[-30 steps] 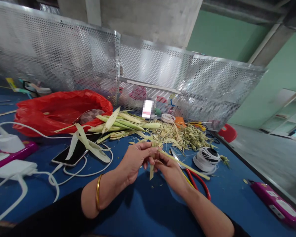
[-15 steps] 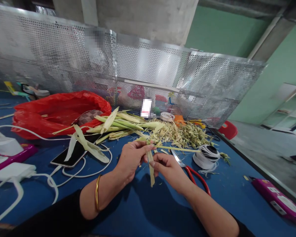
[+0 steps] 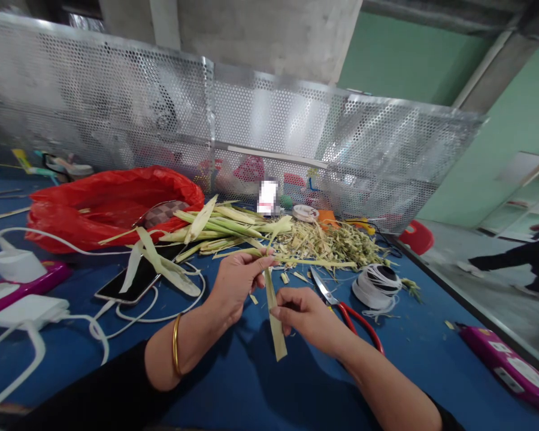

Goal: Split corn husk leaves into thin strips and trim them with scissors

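Observation:
My left hand (image 3: 242, 281), with a gold bangle at the wrist, pinches several crossed strips of pale green plant leaf, which look like corn husk, between thumb and fingers. One husk strip (image 3: 277, 341) hangs down toward me, and my right hand (image 3: 303, 314) grips it partway along between thumb and forefinger. Another narrow strip (image 3: 327, 262) sticks out to the right, and one points up and away. Red-handled scissors (image 3: 359, 323) lie partly open just right of my right hand, some of a handle hidden behind it. Beyond both hands lies a pile of husks (image 3: 229, 221).
Chopped plant scraps (image 3: 336, 242) spread behind the scissors, beside a spool of white cord (image 3: 377, 287). A red plastic bag (image 3: 72, 209), a phone (image 3: 126, 281) and white cables are at left. A purple power strip (image 3: 507, 362) lies right. A perforated metal screen (image 3: 269, 120) stands behind.
My right hand has slid slightly down the hanging strip, which now reaches lower and lies flatter. Another strip now points upward from my left fingers. A person's legs have appeared at far right.

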The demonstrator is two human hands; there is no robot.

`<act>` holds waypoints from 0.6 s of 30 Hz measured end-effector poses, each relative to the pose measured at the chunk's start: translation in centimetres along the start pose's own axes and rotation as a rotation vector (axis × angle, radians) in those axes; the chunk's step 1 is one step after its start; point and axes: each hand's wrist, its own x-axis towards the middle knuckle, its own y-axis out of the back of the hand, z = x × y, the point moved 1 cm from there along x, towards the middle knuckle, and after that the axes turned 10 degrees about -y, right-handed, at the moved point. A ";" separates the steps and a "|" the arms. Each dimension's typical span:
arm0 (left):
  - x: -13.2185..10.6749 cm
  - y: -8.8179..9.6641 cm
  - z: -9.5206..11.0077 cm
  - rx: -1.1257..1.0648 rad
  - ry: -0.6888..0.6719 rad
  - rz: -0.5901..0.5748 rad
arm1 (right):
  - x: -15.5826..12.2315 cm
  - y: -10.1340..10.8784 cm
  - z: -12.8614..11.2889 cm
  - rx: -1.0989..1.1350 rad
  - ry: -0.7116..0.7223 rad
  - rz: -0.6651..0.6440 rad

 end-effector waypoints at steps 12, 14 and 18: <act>-0.2 -0.2 0.3 0.012 0.027 -0.097 | 0.5 0.6 -1.0 0.413 0.147 0.378; -0.6 -0.5 0.2 0.048 0.064 -0.156 | 0.5 0.9 -1.1 0.497 0.189 0.438; -0.9 -0.8 0.1 0.098 0.059 -0.155 | 0.6 1.1 -1.1 0.514 0.209 0.464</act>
